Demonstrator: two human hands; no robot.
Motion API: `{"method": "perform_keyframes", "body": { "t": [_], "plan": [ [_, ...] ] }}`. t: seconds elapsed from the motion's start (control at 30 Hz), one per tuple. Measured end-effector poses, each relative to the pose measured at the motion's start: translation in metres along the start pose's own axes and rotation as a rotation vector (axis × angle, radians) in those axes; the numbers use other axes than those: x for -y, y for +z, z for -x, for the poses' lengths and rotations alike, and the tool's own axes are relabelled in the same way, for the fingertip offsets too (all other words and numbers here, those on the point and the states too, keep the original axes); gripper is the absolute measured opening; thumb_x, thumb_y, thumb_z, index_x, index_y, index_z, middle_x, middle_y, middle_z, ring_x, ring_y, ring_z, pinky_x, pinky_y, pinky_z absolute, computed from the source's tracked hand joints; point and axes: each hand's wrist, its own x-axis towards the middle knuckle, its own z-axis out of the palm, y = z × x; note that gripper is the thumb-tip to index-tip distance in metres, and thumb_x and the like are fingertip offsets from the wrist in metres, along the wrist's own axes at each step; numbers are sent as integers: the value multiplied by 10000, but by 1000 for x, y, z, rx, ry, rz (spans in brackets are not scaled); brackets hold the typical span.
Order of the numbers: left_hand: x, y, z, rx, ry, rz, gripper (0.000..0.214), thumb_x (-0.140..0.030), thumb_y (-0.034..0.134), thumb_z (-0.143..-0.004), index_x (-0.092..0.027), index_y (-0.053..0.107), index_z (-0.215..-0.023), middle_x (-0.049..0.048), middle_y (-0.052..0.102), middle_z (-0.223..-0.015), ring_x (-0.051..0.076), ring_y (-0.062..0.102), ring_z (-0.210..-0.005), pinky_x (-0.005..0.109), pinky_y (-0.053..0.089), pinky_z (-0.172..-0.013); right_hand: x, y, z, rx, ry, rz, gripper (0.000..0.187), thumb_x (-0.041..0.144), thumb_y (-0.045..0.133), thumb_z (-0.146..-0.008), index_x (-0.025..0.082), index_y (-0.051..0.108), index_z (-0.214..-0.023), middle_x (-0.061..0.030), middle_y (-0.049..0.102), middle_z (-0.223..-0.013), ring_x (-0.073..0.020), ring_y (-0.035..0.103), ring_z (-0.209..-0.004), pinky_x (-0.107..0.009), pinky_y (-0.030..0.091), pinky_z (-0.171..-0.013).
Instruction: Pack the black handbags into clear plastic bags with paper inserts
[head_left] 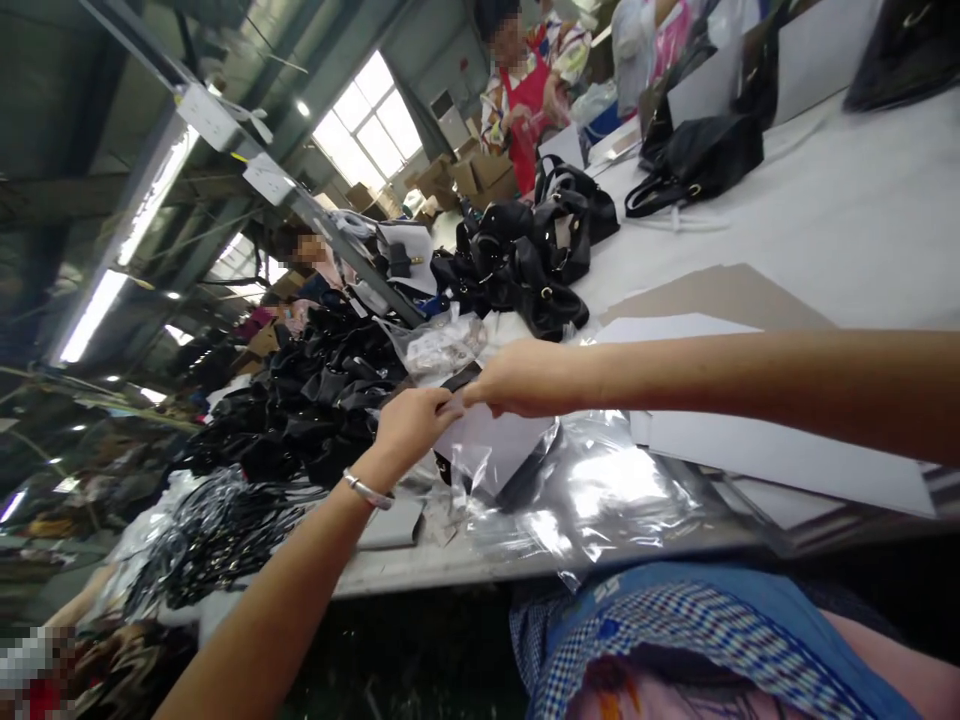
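My left hand (414, 425), with a silver bangle on the wrist, and my right hand (525, 378) meet over the table. Fingers of both are closed in a pinch at the top of a black bag (521, 480). A short piece of its dark strap (461, 377) shows just behind the fingertips. A white sheet (499, 440) covers most of the bag's face. Clear plastic bags (607, 480) lie beside and partly under it, shiny and crumpled. What exactly sits between the fingertips is hidden.
White sheets (772, 455) and a grey-brown board (727, 290) lie to the right. Black bags (517, 260) are heaped behind my hands, with more at left (300, 400). Bundled black straps (202, 535) lie at left. A co-worker in a red apron (529, 110) stands across the table.
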Motion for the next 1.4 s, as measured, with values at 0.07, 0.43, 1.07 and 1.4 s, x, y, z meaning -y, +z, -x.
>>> {"method": "perform_keyframes", "body": {
  "t": [0.07,0.43,1.07,1.4],
  "plan": [
    [3,1,1,10,22,8,259,-463,610,-915,-275,761,-1009,40,762,-935,238,695,-887,274,425,-680,-1,-3,-1,-10,-5,40,202,113,655,-856,226,755,-990,-37,707,-862,-161,599,-763,-291,316,-613],
    [-14,47,4,113,112,2,199,-358,644,-893,-201,767,-898,90,752,-863,255,700,-853,293,455,-726,1,-2,-2,-65,-64,155,161,164,628,-847,245,766,-863,-28,682,-775,-143,522,-662,-306,202,-547],
    [-20,54,-11,128,103,-41,295,-346,627,-898,-177,721,-1121,141,730,-1061,306,680,-1033,336,497,-852,-2,-7,-2,-64,-163,177,155,203,623,-853,249,768,-883,-46,723,-829,-181,587,-709,-294,293,-588],
    [-20,31,-22,58,-28,-39,279,-319,542,-943,-146,747,-1018,154,728,-1051,350,664,-1062,342,483,-814,-1,-10,-6,-66,-197,184,206,211,616,-859,278,782,-960,-39,727,-857,-192,584,-712,-301,343,-587]
  ]
}}
